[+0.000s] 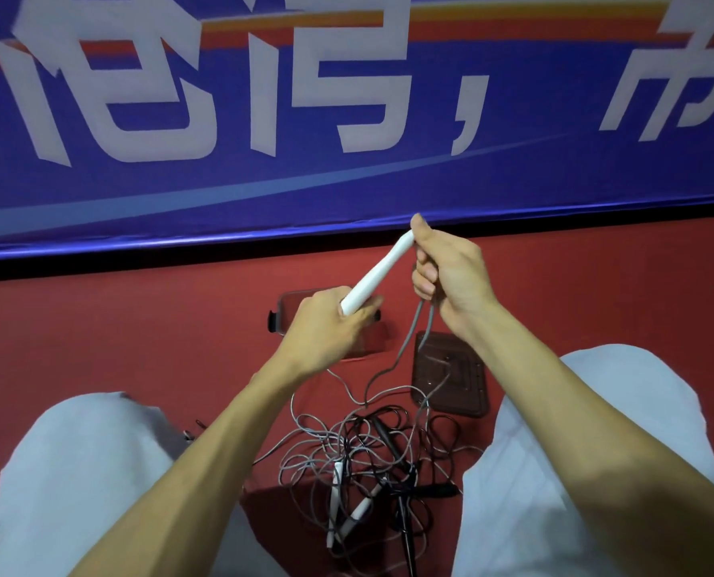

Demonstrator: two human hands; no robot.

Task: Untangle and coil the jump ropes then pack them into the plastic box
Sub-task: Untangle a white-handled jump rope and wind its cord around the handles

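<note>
My left hand [330,324] grips the white handle [378,274] low while my right hand [451,270] clamps its grey cord [419,322], lifting both clear of the tangle [367,460] for coiling.

Dim, even indoor light, soft shadows, slight softness overall, and wide-angle bending at the edges.

A white handle [374,276] slants upward, its lower end gripped by the left hand [326,326]. The right hand [451,272] holds its grey cord [405,356], which drops into a tangle of ropes [363,456] on the red floor [138,326]. The clear plastic box [292,301] sits beyond, with its lid [451,376] flat beside it.
</note>
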